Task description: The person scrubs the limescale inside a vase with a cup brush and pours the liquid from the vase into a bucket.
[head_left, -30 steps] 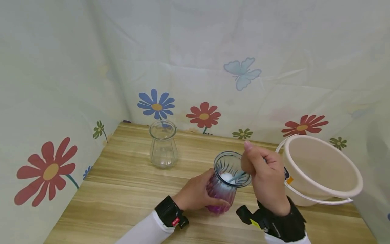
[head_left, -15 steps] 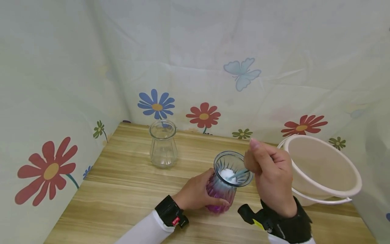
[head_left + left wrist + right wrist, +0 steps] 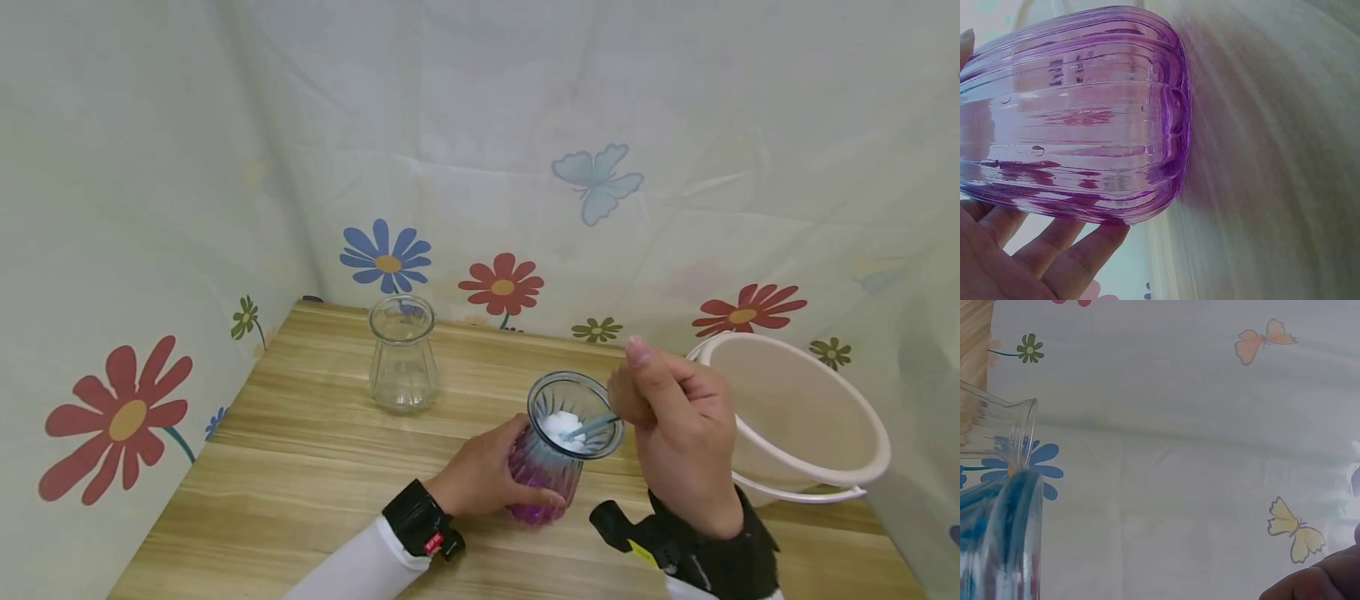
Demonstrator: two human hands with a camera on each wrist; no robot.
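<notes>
In the head view, my left hand (image 3: pixel 476 471) grips the lower body of a ribbed glass vase (image 3: pixel 546 475), blue at the rim and purple below. The vase leans slightly, and in the left wrist view the fingers (image 3: pixel 1072 253) support its purple base (image 3: pixel 1097 112). With curled fingers, my right hand (image 3: pixel 678 437) holds the light-blue handle of a bottle brush (image 3: pixel 594 425). Its white, sponge-like head is inside the vase; the handle's upper end is hidden in the fist. Only a little of the right hand (image 3: pixel 1319 584) appears in the right wrist view.
A clear glass vase (image 3: pixel 403 375) stands upright at the back left. Behind my right hand is a pale pink bucket (image 3: pixel 720 400) with a white handle. Fabric walls (image 3: pixel 480 125) printed with flowers and butterflies border the wooden table (image 3: pixel 315 450).
My right hand has shifted a little to the right with the brush, and more of the handle and white head shows in the vase mouth. The left hand stays put.
</notes>
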